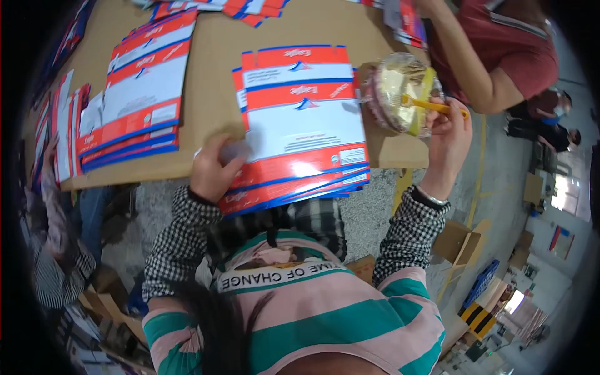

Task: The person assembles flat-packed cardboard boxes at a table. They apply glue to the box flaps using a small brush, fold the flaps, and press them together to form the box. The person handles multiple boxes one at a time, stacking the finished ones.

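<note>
Pinched in my right hand is a yellow-handled brush, its pale tip over a round tub that is wrapped in clear plastic. Inside the tub lies a pale yellow, paste-like mass. My left hand rests at the left edge of a stack of flat printed carton sheets, coloured red, white and blue. Its fingers curl around a small, greyish, see-through thing that is too blurred to name. The sheets lie slightly fanned at the table's near edge, directly before me.
More stacks of the same carton sheets cover the left of the brown table. Across at the upper right, a person in a dark red top reaches over the table. Another person's sleeve shows at far left. An open cardboard box stands right.
</note>
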A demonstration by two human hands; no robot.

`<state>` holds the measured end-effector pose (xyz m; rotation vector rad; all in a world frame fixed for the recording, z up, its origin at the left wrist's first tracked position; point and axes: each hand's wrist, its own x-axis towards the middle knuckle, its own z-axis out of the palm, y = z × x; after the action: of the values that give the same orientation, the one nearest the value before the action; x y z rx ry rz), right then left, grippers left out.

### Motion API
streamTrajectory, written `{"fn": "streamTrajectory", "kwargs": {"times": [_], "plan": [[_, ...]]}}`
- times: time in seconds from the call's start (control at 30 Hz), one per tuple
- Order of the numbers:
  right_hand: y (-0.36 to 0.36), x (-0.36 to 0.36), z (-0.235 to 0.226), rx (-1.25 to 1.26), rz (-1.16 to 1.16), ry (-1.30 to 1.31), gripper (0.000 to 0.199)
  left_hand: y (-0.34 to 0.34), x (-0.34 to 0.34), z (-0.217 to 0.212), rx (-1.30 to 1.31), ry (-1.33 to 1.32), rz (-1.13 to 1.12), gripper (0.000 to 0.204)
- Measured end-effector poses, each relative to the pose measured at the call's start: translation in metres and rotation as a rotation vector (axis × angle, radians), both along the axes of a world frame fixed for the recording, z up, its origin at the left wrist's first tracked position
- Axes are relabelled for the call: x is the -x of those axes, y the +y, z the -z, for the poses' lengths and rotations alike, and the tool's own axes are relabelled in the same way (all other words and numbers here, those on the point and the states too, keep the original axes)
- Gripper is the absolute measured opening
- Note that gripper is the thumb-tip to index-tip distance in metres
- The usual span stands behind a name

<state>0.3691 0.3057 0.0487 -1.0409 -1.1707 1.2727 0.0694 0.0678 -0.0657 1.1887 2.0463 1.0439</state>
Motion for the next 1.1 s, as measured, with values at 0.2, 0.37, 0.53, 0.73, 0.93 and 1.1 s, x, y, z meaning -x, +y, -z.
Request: {"fn": "streamTrajectory", "kwargs": {"times": [0.2, 0.37, 0.53, 0.73, 0.93, 1.1], "plan": [[-0.060, 0.057, 0.048, 0.218, -0.324, 0.212, 0.018, -0.004, -0.010, 0.021, -0.183, -0.163, -0.202, 0.016], [-0.096, 0.105, 0.084, 0.362, -0.483, 0.187, 0.015, -0.013, -0.013, 0.024, -0.313, -0.322, -0.221, 0.005], [-0.104, 0.119, 0.096, 0.416, -0.515, 0.108, 0.014, -0.020, -0.010, 0.032, -0.359, -0.374, -0.192, 0.014], [-0.109, 0.122, 0.099, 0.461, -0.493, 0.044, 0.016, -0.021, -0.008, 0.032, -0.380, -0.388, -0.192, 0.016], [-0.112, 0.122, 0.101, 0.462, -0.520, 0.006, 0.015, -0.022, -0.008, 0.029, -0.361, -0.393, -0.203, 0.017], [-0.113, 0.121, 0.104, 0.466, -0.539, 0.027, 0.013, -0.023, -0.008, 0.029, -0.345, -0.392, -0.208, 0.018]]}}
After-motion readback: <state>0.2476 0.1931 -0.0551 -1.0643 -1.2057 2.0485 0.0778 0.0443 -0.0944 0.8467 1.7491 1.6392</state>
